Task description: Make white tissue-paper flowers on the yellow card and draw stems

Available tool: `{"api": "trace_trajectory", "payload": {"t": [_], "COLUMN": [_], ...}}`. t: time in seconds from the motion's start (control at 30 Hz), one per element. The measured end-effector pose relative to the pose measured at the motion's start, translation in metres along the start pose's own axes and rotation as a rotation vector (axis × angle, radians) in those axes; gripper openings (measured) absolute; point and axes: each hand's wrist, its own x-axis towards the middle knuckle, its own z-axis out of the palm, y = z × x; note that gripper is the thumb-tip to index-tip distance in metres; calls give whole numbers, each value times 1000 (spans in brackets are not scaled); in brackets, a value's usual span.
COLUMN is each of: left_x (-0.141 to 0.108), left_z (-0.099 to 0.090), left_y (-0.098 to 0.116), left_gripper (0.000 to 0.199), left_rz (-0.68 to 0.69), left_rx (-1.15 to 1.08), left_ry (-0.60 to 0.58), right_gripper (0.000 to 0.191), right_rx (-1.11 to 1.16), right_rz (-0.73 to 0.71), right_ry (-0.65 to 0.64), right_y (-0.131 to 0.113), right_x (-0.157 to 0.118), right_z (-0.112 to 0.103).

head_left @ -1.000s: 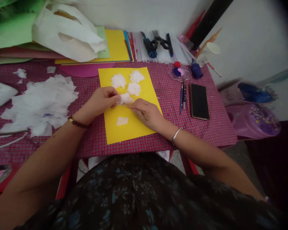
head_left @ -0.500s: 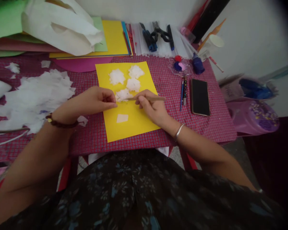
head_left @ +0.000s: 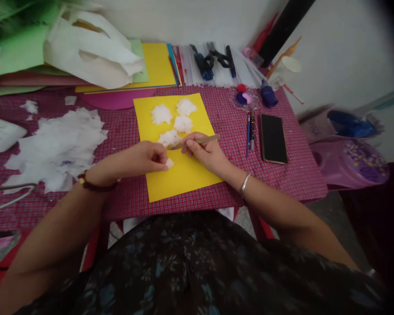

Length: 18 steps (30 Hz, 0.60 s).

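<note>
A yellow sheet of paper (head_left: pixel 184 183) lies on the table with several fluffy white paper clusters (head_left: pixel 160 114) on it. My left hand (head_left: pixel 147 158) is over the sheet's left side, its thumb and fingers pinched at a small white paper piece (head_left: pixel 170 163), which is partly hidden by them. My right hand (head_left: pixel 205 153) is closed around a thin tan stick-like tool (head_left: pixel 210 138). The tool's tip points left, just below the nearest white cluster (head_left: pixel 169 138) and close to my left fingertips. Whether the tip touches the paper is unclear.
At left, a big heap of cut white paper pieces (head_left: pixel 62 144) covers the checked tablecloth (head_left: pixel 124 205). To the right are a phone (head_left: pixel 273 138), thin pens (head_left: pixel 252 131) and a purple bottle (head_left: pixel 269 94). Scissors (head_left: pixel 221 57) and coloured sheets (head_left: pixel 159 63) lie along the back.
My left hand has come down and right onto the loose white piece, which lay uncovered before. The tool in my right hand has tilted, its tip now lower and further left.
</note>
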Motion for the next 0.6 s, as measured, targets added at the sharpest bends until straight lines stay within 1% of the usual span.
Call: {"api": "trace_trajectory", "payload": {"t": [0.07, 0.17, 0.23, 0.27, 0.33, 0.47, 0.6], "left_x": [-2, -6, -4, -2, 3, 11, 10], "left_z": [-14, -31, -34, -33, -29, -22, -26], "left_y": [-8, -19, -25, -27, -31, -37, -40], "left_gripper": [26, 30, 28, 27, 27, 24, 26], "left_rz": [-5, -33, -42, -44, -54, -75, -15], "left_rx": [-173, -352, -436, -466, -482, -371, -297], "left_ry": [88, 317, 375, 373, 322, 208, 184], "right_gripper": [37, 32, 29, 27, 26, 28, 27], "right_rx": [-9, -27, -36, -40, -48, -49, -69], "right_rz": [-19, -23, -21, -20, -18, -14, 19], "right_ry": [-26, -46, -33, -22, -2, 23, 44], "right_y": [1, 3, 3, 3, 4, 6, 4], "right_x": [0, 0, 1, 1, 2, 3, 3], "right_z": [1, 2, 2, 2, 3, 3, 2]}}
